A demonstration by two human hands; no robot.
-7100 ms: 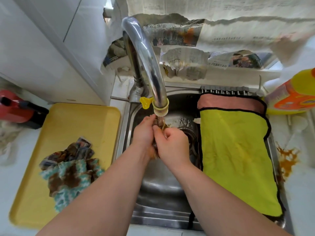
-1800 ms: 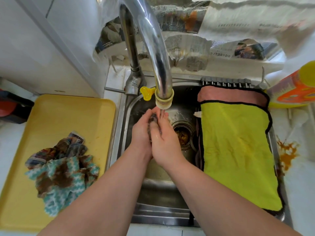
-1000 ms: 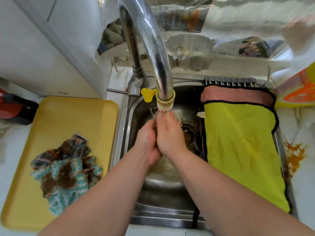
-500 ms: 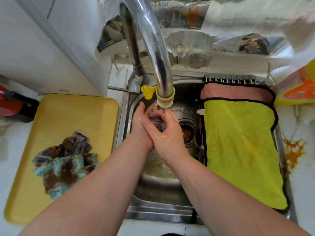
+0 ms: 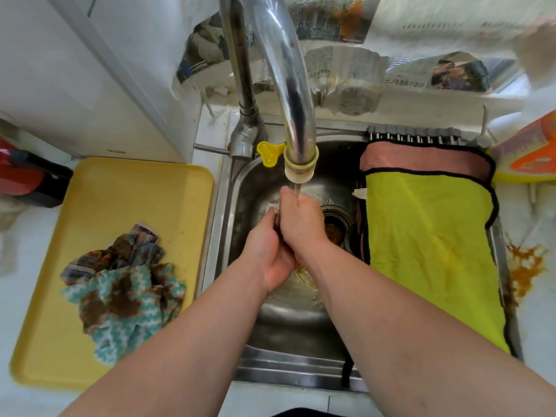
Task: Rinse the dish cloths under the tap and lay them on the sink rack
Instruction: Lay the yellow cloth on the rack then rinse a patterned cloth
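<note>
Rinsing: small dark dish cloth, likely limp, slippery, is clasped bunched between left hand and right hand, six o'clock of chrome tap.

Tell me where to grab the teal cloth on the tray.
Pinch the raised crumpled fold at the middle of the teal cloth, coming straight down: it lies bunched on the tray, and a patterned cloth overlaps its far edge.
</note>
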